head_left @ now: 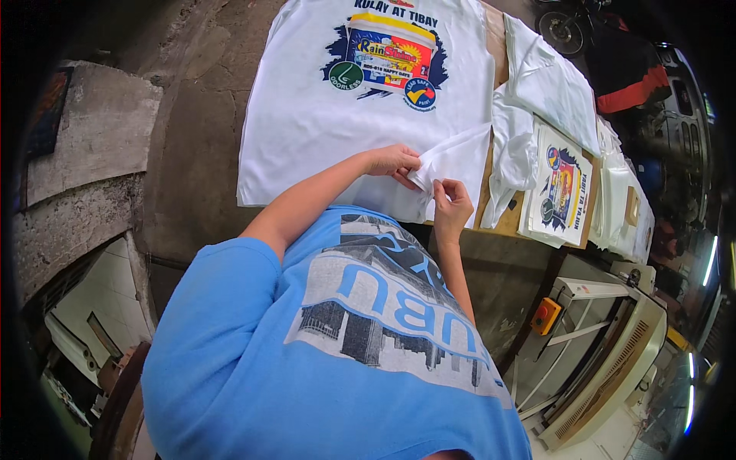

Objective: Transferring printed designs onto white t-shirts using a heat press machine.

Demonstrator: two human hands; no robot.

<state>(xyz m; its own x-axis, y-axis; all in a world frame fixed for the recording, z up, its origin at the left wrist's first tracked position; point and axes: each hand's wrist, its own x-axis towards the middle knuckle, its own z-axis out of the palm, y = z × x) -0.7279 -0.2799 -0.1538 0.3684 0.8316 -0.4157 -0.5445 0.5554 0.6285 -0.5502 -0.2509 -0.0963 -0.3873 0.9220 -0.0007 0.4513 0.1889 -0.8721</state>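
A white T-shirt [307, 130] with a printed paint-bucket picture lies spread over the table in front of me. Its near right corner is lifted and folded up between my hands. My left hand [393, 162] has its fingers closed on the shirt's hem, close to my body. Just to the right, my right hand [452, 203] pinches the same edge near the corner. The fingertips of both hands are partly hidden by the cloth and by each other.
To the right, crumpled white cloth [512, 146] and a folded white garment [552, 84] lie beside a stack of printed shirts [560, 184]. A pale machine [606, 368] with a red button on an orange box [545, 316] stands lower right. A motorcycle wheel [562, 32] shows beyond.
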